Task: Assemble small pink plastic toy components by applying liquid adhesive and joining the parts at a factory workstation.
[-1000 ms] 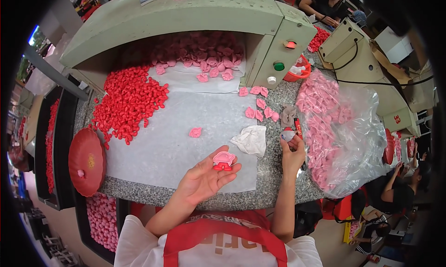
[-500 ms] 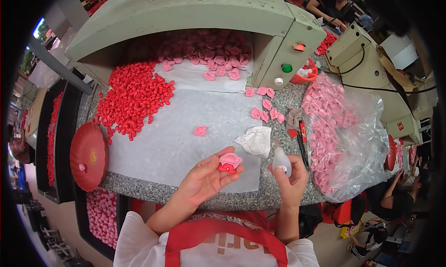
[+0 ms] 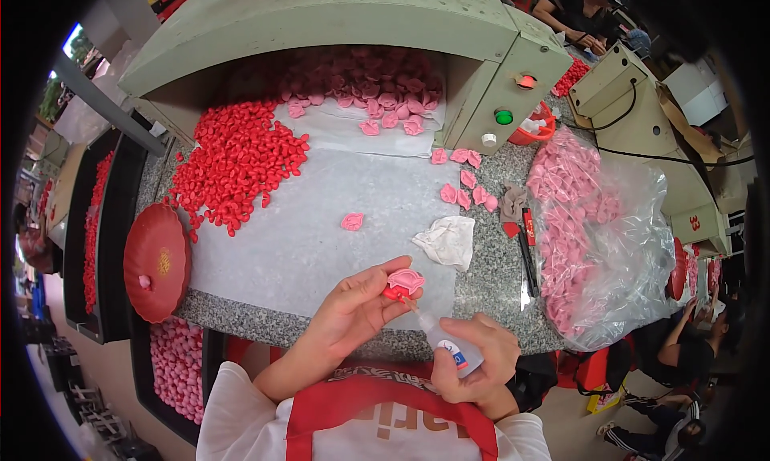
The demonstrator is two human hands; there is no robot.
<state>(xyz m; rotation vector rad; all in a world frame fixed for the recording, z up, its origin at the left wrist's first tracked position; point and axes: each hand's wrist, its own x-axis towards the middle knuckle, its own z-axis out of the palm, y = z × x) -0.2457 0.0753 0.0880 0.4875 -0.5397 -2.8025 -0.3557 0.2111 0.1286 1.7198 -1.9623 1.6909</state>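
Since the earlier frames, the squeeze bottle (image 3: 457, 352) has swung from beyond the right edge of the pale sheet (image 3: 265, 256) to its lower right corner, nozzle turned toward the pink-and-red piece (image 3: 405, 281). Left of the sheet sits a red scalloped bowl (image 3: 152, 244); red pieces (image 3: 233, 164) heap over its upper left. A loose pink piece (image 3: 352, 221) lies mid-sheet. Above its lower right part, the left hand (image 3: 357, 305) pinches the pink-and-red piece; whether the nozzle touches it, I cannot tell. A crumpled white cloth (image 3: 446, 242) overlaps the right edge. Just off the lower right corner, the right hand (image 3: 485, 361) is wrapped around the bottle.
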